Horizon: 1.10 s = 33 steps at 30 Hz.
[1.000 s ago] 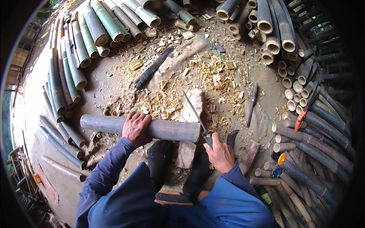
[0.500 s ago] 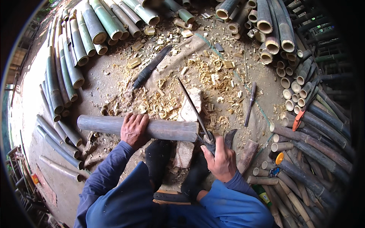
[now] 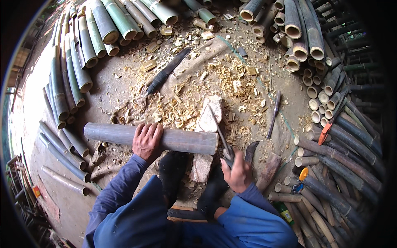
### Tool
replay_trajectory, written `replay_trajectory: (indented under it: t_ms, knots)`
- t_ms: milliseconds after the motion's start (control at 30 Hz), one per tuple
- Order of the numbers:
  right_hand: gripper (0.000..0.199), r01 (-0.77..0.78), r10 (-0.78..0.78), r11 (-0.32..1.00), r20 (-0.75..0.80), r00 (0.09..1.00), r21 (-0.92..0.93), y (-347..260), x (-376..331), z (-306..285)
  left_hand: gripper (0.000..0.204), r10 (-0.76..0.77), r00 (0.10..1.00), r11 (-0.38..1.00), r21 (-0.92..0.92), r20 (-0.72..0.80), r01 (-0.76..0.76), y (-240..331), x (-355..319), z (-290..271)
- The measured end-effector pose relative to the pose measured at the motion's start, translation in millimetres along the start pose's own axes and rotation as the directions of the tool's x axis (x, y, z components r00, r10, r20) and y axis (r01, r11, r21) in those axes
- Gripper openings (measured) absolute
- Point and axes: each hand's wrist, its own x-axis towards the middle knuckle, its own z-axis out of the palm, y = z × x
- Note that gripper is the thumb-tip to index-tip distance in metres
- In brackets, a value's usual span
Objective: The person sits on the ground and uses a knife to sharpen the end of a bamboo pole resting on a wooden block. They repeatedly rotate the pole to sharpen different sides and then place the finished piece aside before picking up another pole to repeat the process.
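My left hand point(image 3: 147, 142) is wrapped over the top of a thick grey-brown bamboo section point(image 3: 186, 141), which lies crosswise in front of my feet. Beneath its right part is a pale, rough block point(image 3: 211, 109). In my right hand point(image 3: 239, 172) is a long, narrow metal blade with a dark handle point(image 3: 220, 131); I cannot tell whether it is a knife or a file. The blade slants up and left, just beyond the bamboo's right cut end. Whether it touches that end is unclear.
Cut bamboo poles point(image 3: 113, 31) line the left and far sides; more bamboo point(image 3: 339, 153) is stacked at the right. A dark-handled knife point(image 3: 168, 71) and a slim dark tool point(image 3: 274, 115) lie among wood shavings point(image 3: 237, 84). An orange-handled saw point(image 3: 325, 132) rests on the right stack.
The blade has moved down and toward me with my right hand, its tip now lower. The bamboo's right end has turned slightly, showing more of its cut rim. My left hand keeps its grip.
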Motion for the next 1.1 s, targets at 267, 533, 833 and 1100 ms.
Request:
replay_trajectory:
  t_ms: [267, 533, 833, 1100]
  knots:
    - [0.03, -0.029, 0.025, 0.998, 0.075, 0.997, 0.05, -32.1, 14.6, -18.3, 0.067, -0.006, 0.998, 0.998, 0.062, -0.06, 0.01, -2.6, -12.1, 4.5]
    - [0.034, -0.215, 0.253, 0.962, 0.254, 0.933, -0.169, 16.7, 6.5, 7.2, 0.056, -0.033, 0.996, 0.998, 0.045, -0.08, 0.036, 2.8, -10.8, 9.0]
    - [0.034, -0.212, 0.241, 0.965, 0.212, 0.947, -0.151, 33.1, 3.2, 25.3, 0.051, -0.081, 0.993, 0.994, 0.073, -0.084, 0.087, 13.7, -10.8, 6.8]
    - [0.035, -0.005, 0.009, 0.994, -0.032, 0.999, 0.107, -24.9, 14.4, -18.4, 0.072, -0.069, 0.897, 0.989, -0.086, 0.438, 0.118, -3.1, 43.8, -43.5]
